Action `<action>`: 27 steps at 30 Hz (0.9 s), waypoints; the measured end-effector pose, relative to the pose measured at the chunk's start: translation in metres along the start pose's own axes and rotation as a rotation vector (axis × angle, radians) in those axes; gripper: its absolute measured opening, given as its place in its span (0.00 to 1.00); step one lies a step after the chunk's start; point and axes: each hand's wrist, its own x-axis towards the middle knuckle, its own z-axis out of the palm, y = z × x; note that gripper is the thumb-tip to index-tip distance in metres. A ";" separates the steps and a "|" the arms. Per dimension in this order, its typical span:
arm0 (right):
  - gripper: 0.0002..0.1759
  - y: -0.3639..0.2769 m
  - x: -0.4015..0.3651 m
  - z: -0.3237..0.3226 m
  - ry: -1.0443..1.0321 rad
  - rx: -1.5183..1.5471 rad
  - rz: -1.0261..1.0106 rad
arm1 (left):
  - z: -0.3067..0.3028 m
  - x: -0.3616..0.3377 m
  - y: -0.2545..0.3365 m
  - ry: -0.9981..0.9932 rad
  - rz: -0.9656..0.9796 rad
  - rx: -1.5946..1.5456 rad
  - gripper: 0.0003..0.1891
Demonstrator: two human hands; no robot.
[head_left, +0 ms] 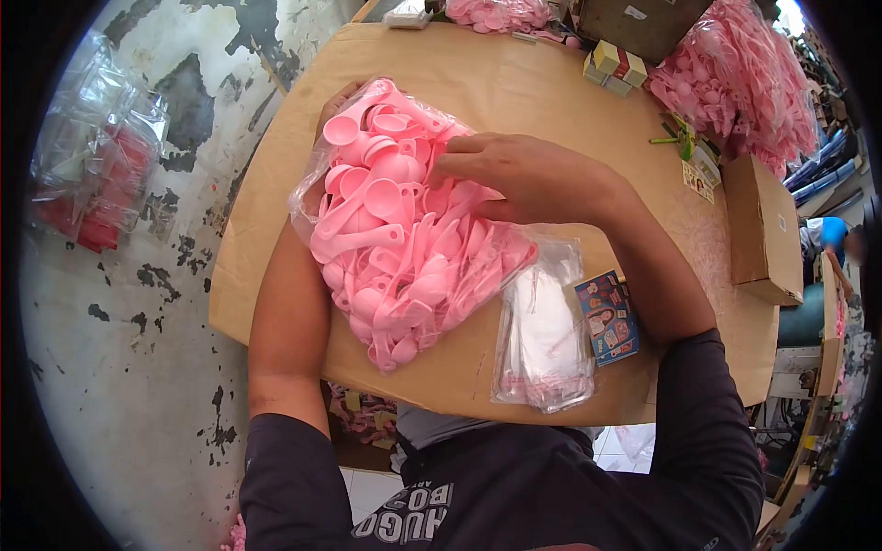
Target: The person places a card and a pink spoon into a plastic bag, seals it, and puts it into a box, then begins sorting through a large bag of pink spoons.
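Bagged pink scoops (381, 199) beneath the fingers (467, 163) of the right hand (514, 174).

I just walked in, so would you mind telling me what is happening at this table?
The left hand, mostly hidden, is behind the far end of a clear bag full of pink scoops. The right hand has its fingers at the scoops; whether it grips one is unclear. Beside the bag, clear plastic sleeves and a blue printed card lie on the brown tabletop.
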 end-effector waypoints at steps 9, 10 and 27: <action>0.17 0.016 -0.007 0.002 0.087 -0.069 -0.132 | 0.003 -0.001 -0.001 -0.001 -0.010 0.011 0.15; 0.16 0.012 -0.007 -0.007 0.063 -0.031 -0.101 | 0.004 -0.001 0.000 -0.003 -0.012 0.011 0.15; 0.19 0.082 -0.045 -0.042 0.650 0.068 0.483 | 0.006 -0.001 0.005 -0.009 -0.014 -0.012 0.14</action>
